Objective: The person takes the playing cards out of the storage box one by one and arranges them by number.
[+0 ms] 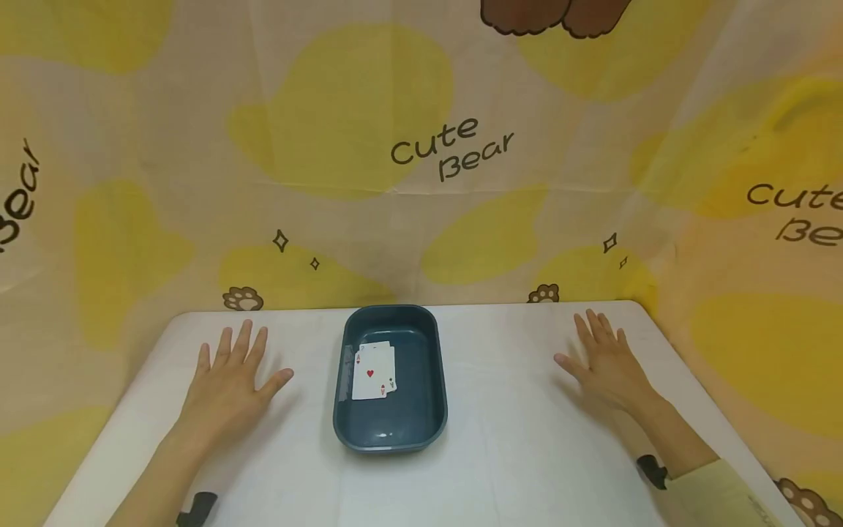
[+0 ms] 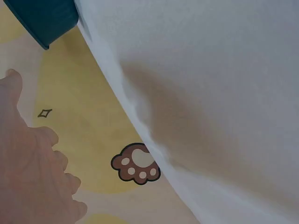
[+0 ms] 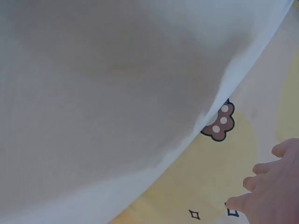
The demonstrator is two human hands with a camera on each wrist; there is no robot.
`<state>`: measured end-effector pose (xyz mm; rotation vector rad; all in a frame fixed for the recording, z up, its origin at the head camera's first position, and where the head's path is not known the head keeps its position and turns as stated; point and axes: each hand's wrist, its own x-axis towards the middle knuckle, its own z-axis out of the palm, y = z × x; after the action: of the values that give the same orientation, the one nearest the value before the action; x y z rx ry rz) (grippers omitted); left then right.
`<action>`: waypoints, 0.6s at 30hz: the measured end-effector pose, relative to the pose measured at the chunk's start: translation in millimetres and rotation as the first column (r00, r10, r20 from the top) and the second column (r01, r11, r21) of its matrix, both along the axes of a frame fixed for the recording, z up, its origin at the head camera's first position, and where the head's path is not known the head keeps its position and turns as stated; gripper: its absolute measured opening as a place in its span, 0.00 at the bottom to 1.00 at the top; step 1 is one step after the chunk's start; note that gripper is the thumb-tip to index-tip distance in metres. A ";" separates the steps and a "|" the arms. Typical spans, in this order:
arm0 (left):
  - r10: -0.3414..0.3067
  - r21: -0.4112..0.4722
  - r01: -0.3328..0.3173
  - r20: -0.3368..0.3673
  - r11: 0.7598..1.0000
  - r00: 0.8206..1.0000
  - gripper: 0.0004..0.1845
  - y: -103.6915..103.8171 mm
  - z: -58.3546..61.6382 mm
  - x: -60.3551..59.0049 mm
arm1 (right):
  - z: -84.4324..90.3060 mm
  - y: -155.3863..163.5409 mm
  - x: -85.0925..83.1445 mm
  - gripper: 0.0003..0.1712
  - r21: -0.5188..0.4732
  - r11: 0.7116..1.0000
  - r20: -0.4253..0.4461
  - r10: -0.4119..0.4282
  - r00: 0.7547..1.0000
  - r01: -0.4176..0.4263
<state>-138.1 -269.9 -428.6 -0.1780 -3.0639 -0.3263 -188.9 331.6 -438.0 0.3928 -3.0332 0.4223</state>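
A dark blue rectangular tray (image 1: pixel 431 344) sits at the middle back of the white table (image 1: pixel 514 439). Inside it lie a few playing cards (image 1: pixel 374 372), the top one a red ace of hearts. My left hand (image 1: pixel 230 380) lies flat on the table left of the tray, fingers spread and holding nothing. My right hand (image 1: pixel 606 362) lies flat to the right, fingers straight, empty too. In the left wrist view a corner of the tray (image 2: pixel 44 18) and my left hand (image 2: pixel 32 172) show; the right wrist view shows my right hand (image 3: pixel 273 191).
A beige and yellow "Cute Bear" cloth (image 1: pixel 421 146) hangs behind and around the table. The table's back edge (image 1: pixel 500 304) runs just behind the tray. Dark wrist straps (image 1: pixel 652 470) sit on both forearms.
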 end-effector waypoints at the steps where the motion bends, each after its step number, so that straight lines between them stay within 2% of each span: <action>1: -0.002 -0.001 0.002 -0.001 1.000 1.000 0.53 0.5 0.5 0.0 | 0.6 -0.9 0.0 0.56 -0.004 1.000 0.002 0.000 1.000 0.000; 7: -0.019 -0.013 0.019 -0.003 1.000 1.000 0.53 5.9 2.0 0.1 | 4.3 -6.8 1.4 0.56 -0.006 1.000 -0.014 0.000 1.000 0.000; 18: -0.038 -0.024 0.037 -0.042 0.999 0.998 0.52 16.5 7.6 8.9 | 9.7 -24.8 -1.7 0.58 -0.034 0.999 -0.038 0.027 0.999 -0.028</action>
<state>-129.2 -253.4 -421.0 -0.2407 -3.0267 -0.2845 -190.6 306.9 -428.3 0.4357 -2.9832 0.4637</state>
